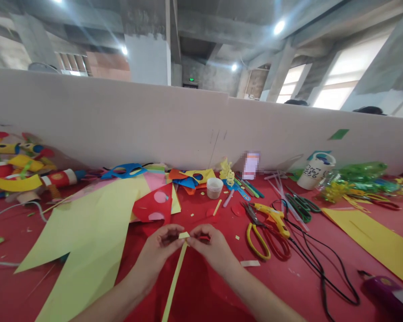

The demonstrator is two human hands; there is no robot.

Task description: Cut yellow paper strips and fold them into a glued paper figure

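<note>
A narrow pale yellow paper strip (175, 281) runs from the fingertips down to the bottom edge of the view, its top end folded over. My left hand (163, 245) pinches that folded end from the left. From the right, my right hand (210, 245) pinches the same end, and the fingertips of both nearly meet. Behind the hands lie a red paper piece with pink spots (154, 203) and a small yellow stick (216, 207).
Large pale yellow sheets (87, 232) lie left. Right are yellow-handled scissors (258, 241), red-handled scissors (278, 243), a yellow glue gun (272, 217) with a black cord and a yellow sheet (372, 241). A small white tub (214, 188) stands behind; a pale partition (137, 120) rises beyond.
</note>
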